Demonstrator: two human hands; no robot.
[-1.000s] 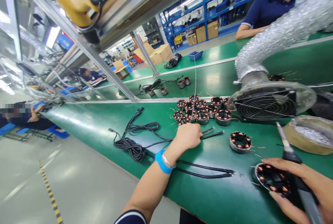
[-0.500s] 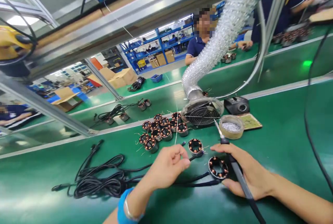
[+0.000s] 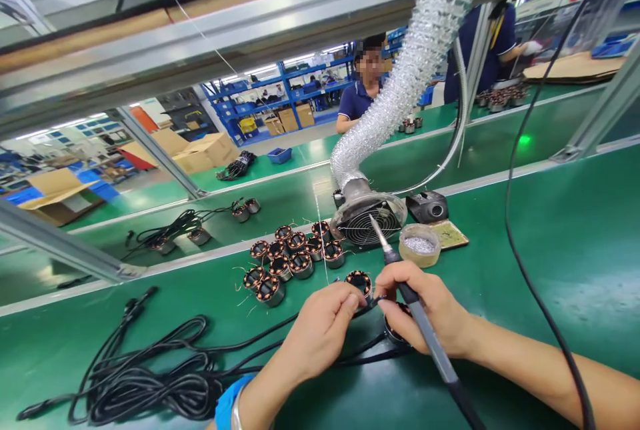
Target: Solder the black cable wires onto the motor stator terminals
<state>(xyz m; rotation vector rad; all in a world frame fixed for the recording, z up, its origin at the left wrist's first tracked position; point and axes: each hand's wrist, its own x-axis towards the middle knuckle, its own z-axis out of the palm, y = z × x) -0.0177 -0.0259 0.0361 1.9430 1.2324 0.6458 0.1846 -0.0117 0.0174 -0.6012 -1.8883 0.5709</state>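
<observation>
Fan [image 3: 355, 225] on a green bench [image 3: 590, 250], two bare hands in front of it. The left hand [image 3: 320, 330], nearer the viewer than the fan, is narrowed to a pinch on a black cable [image 3: 371, 306], whose end meets the right fingertips. The right hand [image 3: 445, 310], in front of the fan and to its right, is wrapped round an iron [image 3: 433, 343]; the iron's tip overlaps the fan's grille in view, and contact cannot be told. Directly in front of the fan, a coil [image 3: 392, 333] is mostly covered by the right hand; whether the fingers grip it cannot be told. A second coil [image 3: 359, 282] sits closer to the fan. Left of the fan stands a coil cluster [image 3: 293, 253]; farther left and nearer the viewer lies a looped cable bundle [image 3: 165, 377]. Right of the fan: a pot [image 3: 425, 259] of shiny metallic material, a sponge [image 3: 450, 235] and a holder [image 3: 425, 207]. A silvery duct [image 3: 395, 83] rises from the fan.
</observation>
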